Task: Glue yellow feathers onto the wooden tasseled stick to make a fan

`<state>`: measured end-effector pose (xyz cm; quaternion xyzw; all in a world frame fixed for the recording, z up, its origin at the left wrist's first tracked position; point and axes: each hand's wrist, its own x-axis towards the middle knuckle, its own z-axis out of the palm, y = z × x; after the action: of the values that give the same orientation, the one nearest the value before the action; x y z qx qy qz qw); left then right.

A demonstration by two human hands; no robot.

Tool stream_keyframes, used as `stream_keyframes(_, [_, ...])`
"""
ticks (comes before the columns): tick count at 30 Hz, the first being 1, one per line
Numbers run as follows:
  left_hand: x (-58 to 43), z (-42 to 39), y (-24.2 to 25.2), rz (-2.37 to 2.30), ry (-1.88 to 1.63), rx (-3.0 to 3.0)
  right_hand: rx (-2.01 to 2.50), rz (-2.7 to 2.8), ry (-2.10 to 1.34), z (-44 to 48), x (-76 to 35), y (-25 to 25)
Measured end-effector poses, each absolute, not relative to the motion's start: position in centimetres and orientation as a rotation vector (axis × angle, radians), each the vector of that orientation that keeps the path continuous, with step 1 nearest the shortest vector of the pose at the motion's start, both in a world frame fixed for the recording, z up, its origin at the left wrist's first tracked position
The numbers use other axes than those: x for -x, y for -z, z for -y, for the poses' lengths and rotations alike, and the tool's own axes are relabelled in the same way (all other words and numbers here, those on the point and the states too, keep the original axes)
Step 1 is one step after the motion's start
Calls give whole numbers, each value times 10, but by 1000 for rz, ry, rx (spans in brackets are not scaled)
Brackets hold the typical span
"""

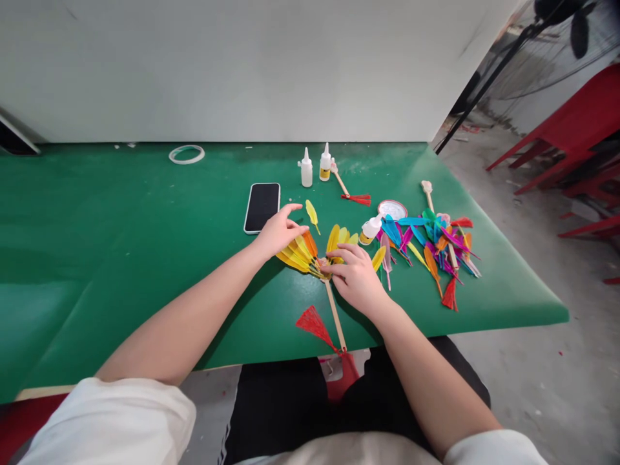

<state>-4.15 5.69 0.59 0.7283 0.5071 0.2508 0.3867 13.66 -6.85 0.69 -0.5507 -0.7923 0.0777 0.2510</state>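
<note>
A feather fan with a pale wooden handle lies on the green table, its yellow and orange feathers spread out to both sides. A red tassel hangs from the handle's lower end. My left hand is over the fan's left feathers, fingers stretched out and apart. From the right, my right hand lies across the fan's base, its extended fingertips touching where the feathers meet; its underside is hidden. Just beyond the fan is a loose yellow feather. A tilted white glue bottle rests close to the right-hand feathers.
A phone lies beyond my left hand. Two upright glue bottles stand farther back near a small tasselled stick. Colourful feathers pile up at right beside a round dish. A white ring lies back left.
</note>
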Motion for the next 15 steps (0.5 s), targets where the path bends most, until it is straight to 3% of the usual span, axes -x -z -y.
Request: stream_keyframes(15, [38,-59,1,-1250,-638,-1855,1513,2137,-209,68,-134,-6])
